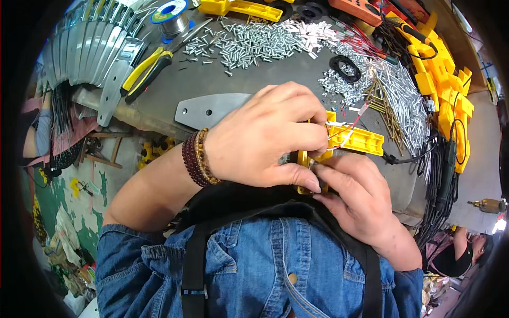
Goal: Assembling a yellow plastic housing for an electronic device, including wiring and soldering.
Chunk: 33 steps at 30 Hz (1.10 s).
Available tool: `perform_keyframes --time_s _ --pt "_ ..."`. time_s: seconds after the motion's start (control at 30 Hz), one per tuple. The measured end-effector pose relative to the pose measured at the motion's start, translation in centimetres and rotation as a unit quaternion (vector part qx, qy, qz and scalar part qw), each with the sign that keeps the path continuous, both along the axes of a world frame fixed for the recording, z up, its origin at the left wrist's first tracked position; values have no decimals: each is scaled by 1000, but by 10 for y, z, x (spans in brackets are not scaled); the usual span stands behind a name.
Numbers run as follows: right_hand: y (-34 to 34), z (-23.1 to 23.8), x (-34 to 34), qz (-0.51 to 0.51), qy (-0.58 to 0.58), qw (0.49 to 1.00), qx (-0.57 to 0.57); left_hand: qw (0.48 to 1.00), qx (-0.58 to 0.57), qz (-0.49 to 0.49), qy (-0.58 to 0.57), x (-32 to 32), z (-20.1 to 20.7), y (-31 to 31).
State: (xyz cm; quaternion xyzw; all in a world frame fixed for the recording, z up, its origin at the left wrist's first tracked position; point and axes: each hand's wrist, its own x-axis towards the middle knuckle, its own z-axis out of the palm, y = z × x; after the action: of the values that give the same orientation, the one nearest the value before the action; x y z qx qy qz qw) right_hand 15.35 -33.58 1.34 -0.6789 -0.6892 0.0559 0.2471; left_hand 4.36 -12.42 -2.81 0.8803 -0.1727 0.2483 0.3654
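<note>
My left hand (268, 135), with bead bracelets on its wrist, wraps over a yellow plastic part (356, 140) and pinches it near its left end. My right hand (354, 192) meets it from below, fingertips pressed on the same yellow part's lower piece (303, 159). Thin red and white wires (351, 124) run from the part toward the bench. Both hands work close to my chest, above a blue denim garment with black straps.
The grey bench (233, 79) holds a heap of silver screws (254, 42), a flat metal plate (207, 109), yellow-handled pliers (146, 69), a solder spool (170, 13), a black ring (344, 66), stacked yellow parts (445, 79) and black cables (442, 169). Metal brackets (95, 47) fan at left.
</note>
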Motion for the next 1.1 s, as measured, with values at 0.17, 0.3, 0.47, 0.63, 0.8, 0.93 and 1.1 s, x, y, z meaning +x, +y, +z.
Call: perform_keyframes --time_s 0.17,0.3,0.47,0.63,0.8,0.93,1.1 --pt "7 -10 6 33 13 996 86 1000 -16 -7 -12 5 -4 5" --pt "8 -17 18 14 1 996 89 1000 1 -3 -5 9 -5 5" --pt "6 -10 31 31 39 998 29 998 29 61 -8 12 -6 -8" --pt "2 -25 36 -2 56 998 41 999 13 37 20 10 -1 -4" --pt "-7 -27 28 -35 16 993 114 1000 -9 7 23 9 5 6" --pt "-5 -23 34 -4 2 998 64 998 -45 21 47 14 23 15" --pt "-11 -23 32 -16 1 998 60 989 33 141 13 54 30 42"
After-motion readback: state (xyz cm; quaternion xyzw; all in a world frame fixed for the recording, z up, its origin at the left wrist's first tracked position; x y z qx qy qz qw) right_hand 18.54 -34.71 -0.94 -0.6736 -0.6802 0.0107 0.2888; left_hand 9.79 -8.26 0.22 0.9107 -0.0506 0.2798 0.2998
